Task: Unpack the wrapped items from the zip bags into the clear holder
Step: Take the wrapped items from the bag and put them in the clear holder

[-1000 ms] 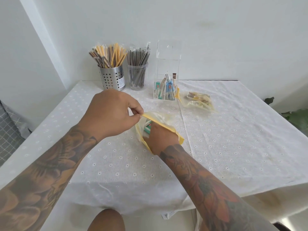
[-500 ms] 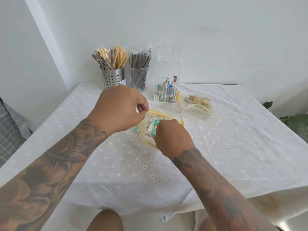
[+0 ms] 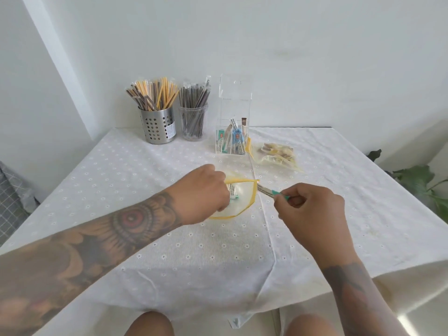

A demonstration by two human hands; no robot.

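Head view: right hand (image 3: 312, 212) has just pulled a green-tipped wrapped item (image 3: 268, 191) out of the yellow-edged clear zip bag (image 3: 242, 202), pinching it for the clear acrylic holder (image 3: 234, 103); left hand (image 3: 201, 195) still grips the bag's rim

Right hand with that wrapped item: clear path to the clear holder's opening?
Probably yes. The right hand pinches the wrapped item just outside the near zip bag, and only bare tablecloth lies before the clear holder. The second zip bag sits to its right.
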